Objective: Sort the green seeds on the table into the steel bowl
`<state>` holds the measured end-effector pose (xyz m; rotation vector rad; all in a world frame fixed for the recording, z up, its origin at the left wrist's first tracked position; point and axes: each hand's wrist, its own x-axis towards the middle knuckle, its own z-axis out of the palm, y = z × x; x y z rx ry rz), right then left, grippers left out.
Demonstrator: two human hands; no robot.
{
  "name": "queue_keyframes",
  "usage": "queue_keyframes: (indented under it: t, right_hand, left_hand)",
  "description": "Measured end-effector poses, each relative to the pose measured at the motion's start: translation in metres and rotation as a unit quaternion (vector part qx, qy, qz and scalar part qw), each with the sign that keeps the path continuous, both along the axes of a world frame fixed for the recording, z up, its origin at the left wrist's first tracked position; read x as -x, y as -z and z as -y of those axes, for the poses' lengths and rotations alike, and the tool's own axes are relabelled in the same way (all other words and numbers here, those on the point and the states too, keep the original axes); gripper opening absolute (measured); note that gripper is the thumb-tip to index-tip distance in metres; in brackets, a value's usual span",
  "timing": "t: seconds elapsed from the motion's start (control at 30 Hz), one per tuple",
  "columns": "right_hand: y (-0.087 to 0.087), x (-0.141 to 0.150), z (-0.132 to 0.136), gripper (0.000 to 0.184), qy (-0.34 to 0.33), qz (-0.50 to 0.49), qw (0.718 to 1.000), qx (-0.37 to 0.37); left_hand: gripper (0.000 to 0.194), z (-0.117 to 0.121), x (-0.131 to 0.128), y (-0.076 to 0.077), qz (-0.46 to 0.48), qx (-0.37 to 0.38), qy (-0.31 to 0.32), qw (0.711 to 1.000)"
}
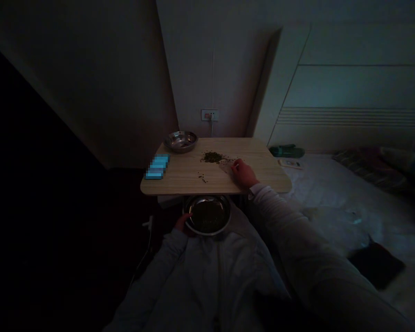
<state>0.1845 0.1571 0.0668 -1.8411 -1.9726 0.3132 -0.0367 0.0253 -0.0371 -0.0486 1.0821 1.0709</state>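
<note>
Here our left hand (183, 222) grips a steel bowl (209, 234) at our lap (241, 222); our right hand (243, 174), fingers bunched, is beside the dark grains (213, 157) on the bench (245, 146); we cannot tell whether it pinches anything.

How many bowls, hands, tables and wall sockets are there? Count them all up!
Bowls: 2, far bowl and near bowl
Hands: 2, left hand and right hand
Table: 1
Socket: 1
Total: 6
</note>
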Motion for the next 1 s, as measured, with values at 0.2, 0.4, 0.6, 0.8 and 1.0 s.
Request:
queue_keyframes:
  t: [0.2, 0.4, 0.6, 0.8, 1.0]
  right_hand:
    - [0.008, -0.01, -0.002, 0.02, 0.008, -0.068, 0.997, -0.039]
    - [0.021, 0.005, 0.001, 0.019, -0.072, -0.28, 0.955, -0.064]
    - [0.031, 0.022, 0.005, 0.021, -0.113, -0.347, 0.93, -0.036]
    - [0.033, 0.019, 0.008, 0.021, -0.095, -0.31, 0.945, -0.045]
    - [0.031, 0.022, 0.01, 0.022, -0.091, -0.26, 0.959, -0.064]
  left_hand:
    - [0.042, -0.001, -0.002, -0.002, 0.013, 0.008, 0.01, 1.0]
    - [0.031, -0.004, 0.001, 0.004, 0.008, 0.006, 0.012, 1.0]
    - [0.036, -0.004, 0.001, 0.005, -0.008, 0.013, 0.007, 1.0]
    - [0.041, -0.003, -0.002, -0.002, 0.006, 0.02, 0.007, 1.0]
    - [0.046, -0.002, -0.006, -0.01, -0.007, 0.031, 0.01, 0.999]
